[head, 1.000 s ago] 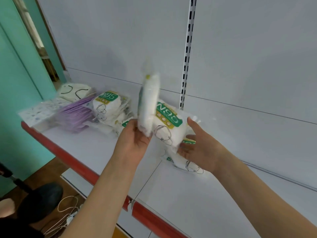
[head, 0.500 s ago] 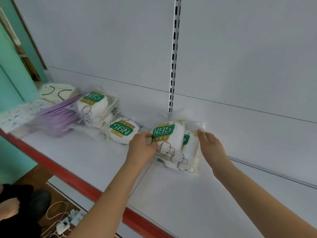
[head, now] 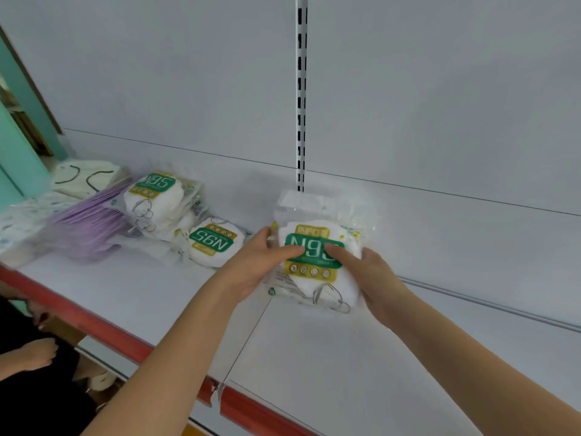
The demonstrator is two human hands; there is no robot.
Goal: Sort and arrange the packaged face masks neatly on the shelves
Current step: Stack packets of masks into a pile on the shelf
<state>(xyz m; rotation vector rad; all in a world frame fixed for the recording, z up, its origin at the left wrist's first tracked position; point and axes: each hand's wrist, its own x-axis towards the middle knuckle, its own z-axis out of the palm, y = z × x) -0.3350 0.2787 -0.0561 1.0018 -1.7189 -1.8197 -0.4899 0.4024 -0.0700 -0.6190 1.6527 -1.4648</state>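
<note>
Both hands, left hand (head: 251, 265) and right hand (head: 374, 278), press the N95 pack (head: 317, 262) from its sides; the slippery stack beneath may slide apart.

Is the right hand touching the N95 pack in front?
Touching. The head view shows the right hand with fingers laid on the N95 pack's green label.
</note>
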